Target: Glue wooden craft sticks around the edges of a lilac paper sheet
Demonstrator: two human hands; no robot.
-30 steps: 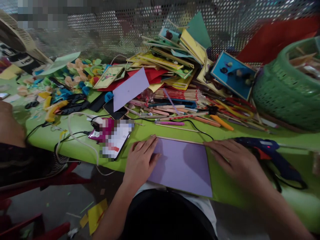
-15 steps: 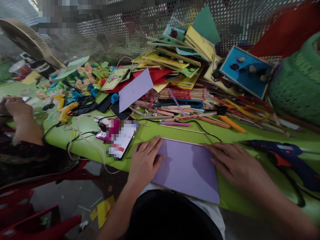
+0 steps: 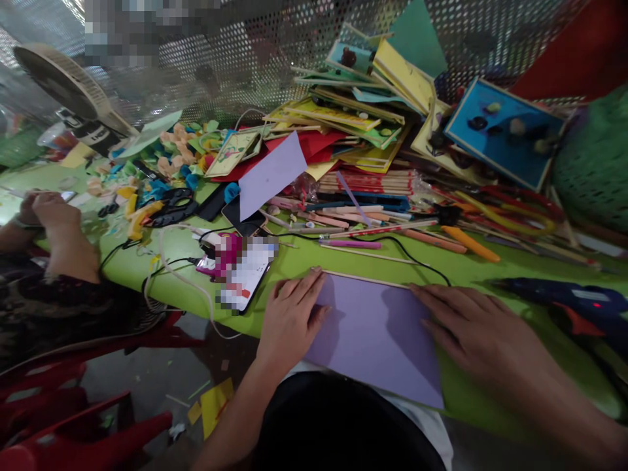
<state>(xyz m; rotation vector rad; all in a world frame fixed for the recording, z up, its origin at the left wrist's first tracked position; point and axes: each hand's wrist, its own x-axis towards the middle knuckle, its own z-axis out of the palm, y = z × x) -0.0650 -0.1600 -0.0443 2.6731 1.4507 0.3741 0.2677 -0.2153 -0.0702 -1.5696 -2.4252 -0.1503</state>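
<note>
A lilac sheet of card (image 3: 375, 337) lies flat on the green table (image 3: 314, 258) right in front of me, with a thin wooden stick (image 3: 366, 278) along its far edge. My left hand (image 3: 290, 316) rests flat on the card's left side, fingers stretched out. My right hand (image 3: 478, 324) lies flat on its right side, fingers spread toward the far corner. Neither hand holds anything.
A blue glue gun (image 3: 574, 304) lies to the right. A phone (image 3: 243, 265) with cables sits left of the card. Behind are pens, sticks, scissors (image 3: 169, 206), stacked craft cards (image 3: 353, 124) and a green basket (image 3: 596, 163). Another person's hands (image 3: 53, 216) work at far left.
The view has drifted left, so everything sits further right in frame. My hands stay flat on the lilac card. The other person's hand has come into view at the left.
</note>
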